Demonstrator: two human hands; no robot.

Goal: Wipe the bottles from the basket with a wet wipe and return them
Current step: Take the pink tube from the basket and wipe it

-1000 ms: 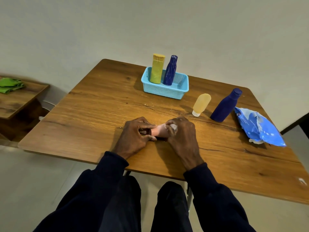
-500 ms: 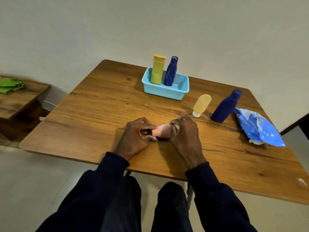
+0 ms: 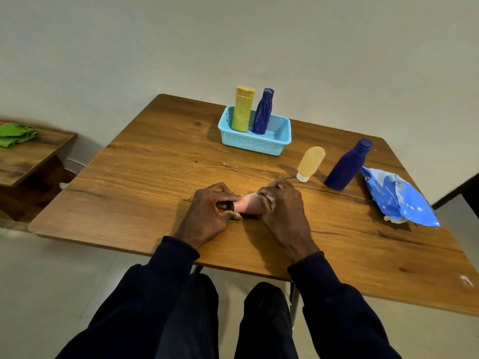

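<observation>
Both hands work at the near middle of the table (image 3: 145,177) in the head view. The left hand (image 3: 210,211) pinches one end of a small pink bottle (image 3: 248,204) lying sideways, and the right hand (image 3: 282,206) curls round its body with a wet wipe (image 3: 269,199). The bottle looks light and is probably slick once damp, so the end grip suits it.

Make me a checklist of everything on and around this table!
Surface: wooden table, tiny shiny specks near the middle.
Job's things: basket holds yellow bottle and slim blue bottle upright; tube, big blue bottle and pack sit on the table, right.
Clutter: nothing seen.
Grippers: left hand grips pink bottle; right hand holds wipe on it.
Cables: maybe a white cable, floor left; unclear.
Surroundings: side table with green cloth, plain wall.
</observation>
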